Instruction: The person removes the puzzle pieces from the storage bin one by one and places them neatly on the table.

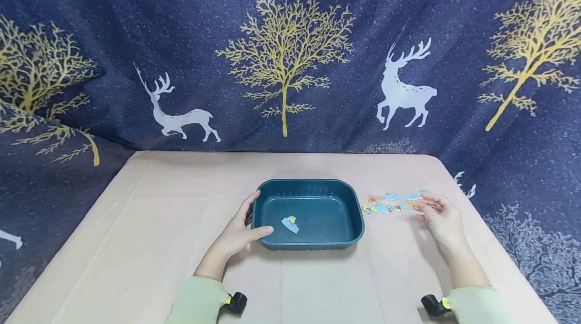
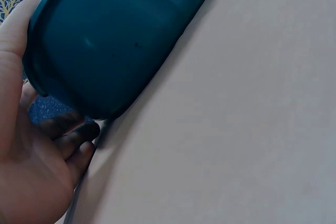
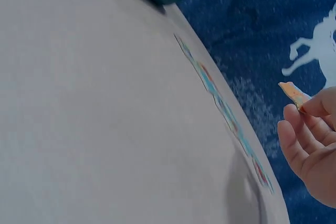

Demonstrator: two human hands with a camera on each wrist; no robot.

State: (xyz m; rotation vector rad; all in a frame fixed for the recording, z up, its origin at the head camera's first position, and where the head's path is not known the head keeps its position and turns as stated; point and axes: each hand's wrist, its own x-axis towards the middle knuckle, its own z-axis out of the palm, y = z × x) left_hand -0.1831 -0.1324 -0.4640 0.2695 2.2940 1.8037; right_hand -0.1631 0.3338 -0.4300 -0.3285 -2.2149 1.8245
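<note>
A dark teal plastic basin (image 1: 308, 243) stands on the table, and my left hand (image 1: 238, 228) grips its left end, thumb over the rim and fingers along the outer wall. Inside the basin lies one small light-blue scrap (image 1: 290, 225) with yellow and red print. To the right, my right hand (image 1: 447, 225) pinches a small orange scrap (image 3: 294, 94) between thumb and fingertips. In the right wrist view this scrap is up off the tabletop. Below and left of that hand, several flat blue, orange and yellow scraps (image 1: 380, 208) are spread on the table.
The table has a pale beige cover (image 1: 113, 243). Behind it hangs a dark blue cloth (image 1: 317, 127) with white deer and gold trees. Each sleeve has a black wrist camera (image 1: 236, 303) at its cuff.
</note>
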